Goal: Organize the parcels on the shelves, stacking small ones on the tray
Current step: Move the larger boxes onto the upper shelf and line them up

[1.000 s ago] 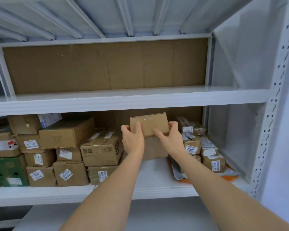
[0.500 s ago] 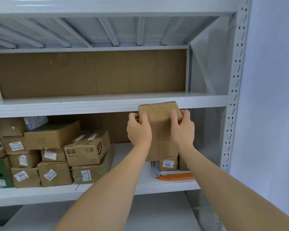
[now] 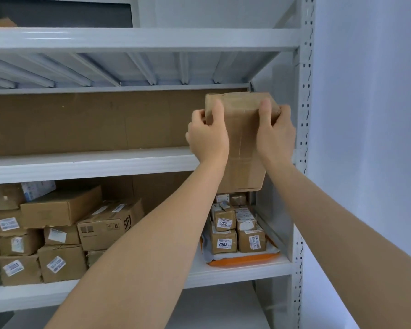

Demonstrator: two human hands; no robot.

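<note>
We see a tall grey metal shelving unit (image 3: 304,96) filling the view from our head-worn camera, its perforated right upright standing against a pale blue wall (image 3: 370,115). Brown cardboard backing (image 3: 93,122) lines the rear of the upper shelf (image 3: 86,166), whose board is bare along its visible left and middle stretch. On the lower shelf (image 3: 242,271) a large cluster of cardboard parcels (image 3: 64,233) with white labels is stacked at the left, several layers high, one of them printed with black letters on its side. At the right end of that same shelf sits an orange tray (image 3: 244,260), and on it small parcels (image 3: 237,231) are stacked in at least two layers, labels numbered 2007 and 2002 facing us. Our two bare forearms reach up from the bottom of the view. Between them we hold a plain brown parcel (image 3: 242,148), taller than it is wide, raised in front of the right end of the upper shelf, its bottom edge hanging lower than the shelf's front lip and above the tray. Our left hand (image 3: 208,138) grips its left side, thumb lying on the near face and fingers wrapped round the far edge. Our right hand (image 3: 274,136) grips the right side the same way, thumb forward, fingers curled behind.
</note>
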